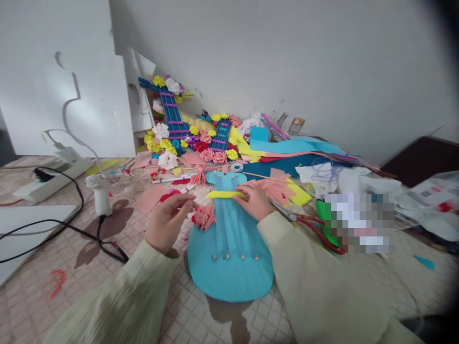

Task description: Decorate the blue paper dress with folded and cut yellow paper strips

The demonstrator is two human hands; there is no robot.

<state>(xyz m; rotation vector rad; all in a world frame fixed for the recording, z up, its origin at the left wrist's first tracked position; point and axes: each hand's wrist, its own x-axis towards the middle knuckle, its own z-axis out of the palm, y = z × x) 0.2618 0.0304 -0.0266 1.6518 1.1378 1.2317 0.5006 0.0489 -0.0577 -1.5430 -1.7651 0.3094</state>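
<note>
A light-blue guitar-shaped paper cutout [229, 267] lies on the tiled floor in front of me, with thin strings running down it. My left hand [168, 222] pinches a thin strip beside a pink paper rose [204, 216] at the cutout's left edge. A yellow paper strip [224, 194] lies across the cutout's neck, and my right hand [254, 199] presses down on it with closed fingers.
A white glue gun [101, 191] stands at the left with black cables and a power strip [50, 181]. Finished paper guitars with flowers [179, 134] lean on the wall. Red-handled scissors [315, 229] and coloured paper scraps [287, 153] lie to the right.
</note>
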